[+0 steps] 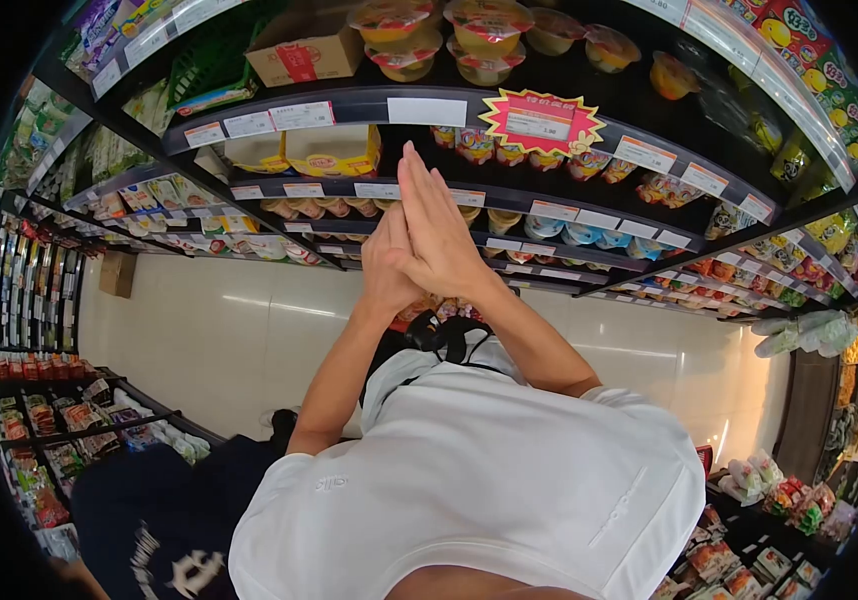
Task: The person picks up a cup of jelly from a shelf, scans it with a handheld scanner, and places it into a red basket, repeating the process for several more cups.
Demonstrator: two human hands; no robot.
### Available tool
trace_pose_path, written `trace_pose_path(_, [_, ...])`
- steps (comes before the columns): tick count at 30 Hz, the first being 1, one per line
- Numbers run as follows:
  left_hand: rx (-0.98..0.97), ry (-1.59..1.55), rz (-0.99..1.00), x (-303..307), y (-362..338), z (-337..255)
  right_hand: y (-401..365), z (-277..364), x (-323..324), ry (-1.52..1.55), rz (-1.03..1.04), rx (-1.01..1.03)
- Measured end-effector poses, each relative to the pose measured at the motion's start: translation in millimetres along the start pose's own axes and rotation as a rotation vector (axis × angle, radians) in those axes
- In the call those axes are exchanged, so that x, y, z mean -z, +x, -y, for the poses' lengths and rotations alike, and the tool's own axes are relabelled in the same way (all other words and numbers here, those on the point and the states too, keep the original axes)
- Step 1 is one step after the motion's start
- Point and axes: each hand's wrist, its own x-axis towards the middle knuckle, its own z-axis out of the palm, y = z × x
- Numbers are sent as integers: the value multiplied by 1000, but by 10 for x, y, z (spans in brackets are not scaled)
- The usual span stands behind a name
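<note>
Left hand (389,265) and right hand (437,232) pressing together, right fingers pointing straight toward 12 o'clock; left fingers mostly hiding, cannot tell their shape. Neither showing any item; space between palms not visible. Yellow carton (333,155), nearest goods in view, sitting at 10 o'clock from hands, probably keeping loose goods together. Red starburst sign (559,130) hanging at 2 o'clock, likely drawing eyes to price. Lidded cups (406,42) standing two-high at 12 o'clock, apparently saving shelf (361,112) space.
</note>
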Motion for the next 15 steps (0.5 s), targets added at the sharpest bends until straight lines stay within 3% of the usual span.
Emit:
trace_pose_path(4, [49,16,-7,-21,15,42,22,13,49,-48,36,40])
trace_pose_path(6, [123,38,-123,20,70,68,3,53,48,-18,45,49])
trace_pose_path(8, [212,61,-139,117,137,32,-28,110,41,-45,150,23])
trace_pose_path(9, [300,80,-149,173,166,3,-26,157,28,-40,106,42])
trace_pose_path(15, [380,29,-182,320,225,-10,19,323,29,-149,28,128])
